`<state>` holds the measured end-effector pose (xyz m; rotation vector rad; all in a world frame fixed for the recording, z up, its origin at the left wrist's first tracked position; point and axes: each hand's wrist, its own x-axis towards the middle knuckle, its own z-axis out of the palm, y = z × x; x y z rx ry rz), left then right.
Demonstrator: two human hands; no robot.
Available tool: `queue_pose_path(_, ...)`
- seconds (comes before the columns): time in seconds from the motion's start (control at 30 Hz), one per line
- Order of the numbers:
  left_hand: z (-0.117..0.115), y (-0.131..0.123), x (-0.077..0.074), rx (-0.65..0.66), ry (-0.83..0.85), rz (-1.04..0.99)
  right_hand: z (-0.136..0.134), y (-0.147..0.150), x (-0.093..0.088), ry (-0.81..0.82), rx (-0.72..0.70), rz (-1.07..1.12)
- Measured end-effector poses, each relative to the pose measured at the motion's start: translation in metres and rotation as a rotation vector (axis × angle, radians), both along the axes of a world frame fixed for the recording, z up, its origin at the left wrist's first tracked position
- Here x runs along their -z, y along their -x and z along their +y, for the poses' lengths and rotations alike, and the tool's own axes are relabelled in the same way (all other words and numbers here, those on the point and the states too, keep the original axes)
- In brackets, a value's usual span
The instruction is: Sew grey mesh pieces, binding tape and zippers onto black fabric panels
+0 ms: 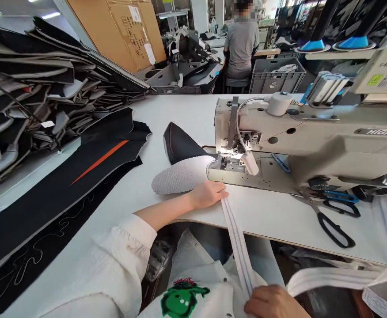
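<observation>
My left hand (208, 194) pinches one end of a white elastic band (236, 236) with thin blue stripes, at the table edge just before the sewing machine (263, 128). Lower down, my right hand (271, 302) is closed around the same band, which hangs taut between both hands over my lap. Beyond the right hand the band loops off to the right. Beside my left hand lies a rounded fabric piece, with a light grey meshed part (183, 174) and a black part (183, 143); its right end reaches the machine's needle area.
Black scissors (334, 225) and blue-handled thread snips (341, 196) lie at the right. Long black panels (104, 154) with an orange stripe cover the left side, below stacked fabric pieces (31, 84). Behind the table a person (242, 44) sits near a grey crate (276, 77).
</observation>
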<state>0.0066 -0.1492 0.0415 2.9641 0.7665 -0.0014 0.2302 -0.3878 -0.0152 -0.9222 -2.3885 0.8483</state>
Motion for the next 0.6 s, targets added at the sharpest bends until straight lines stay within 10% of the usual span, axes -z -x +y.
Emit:
queue_pose_path(0.2,-0.004,0.011,-0.012,-0.018,-0.082,0.019,0.114,0.027,-0.03,-0.4,0.122,-0.254)
queue_pose_path(0.37,0.003,0.037,-0.034,-0.573,-0.134,0.314,0.216,0.048,-0.03,-0.403,0.074,-0.341)
queue_pose_path(0.6,0.013,0.04,-0.042,-0.497,0.117,0.266,0.248,0.054,-0.023,-0.392,0.288,-0.342)
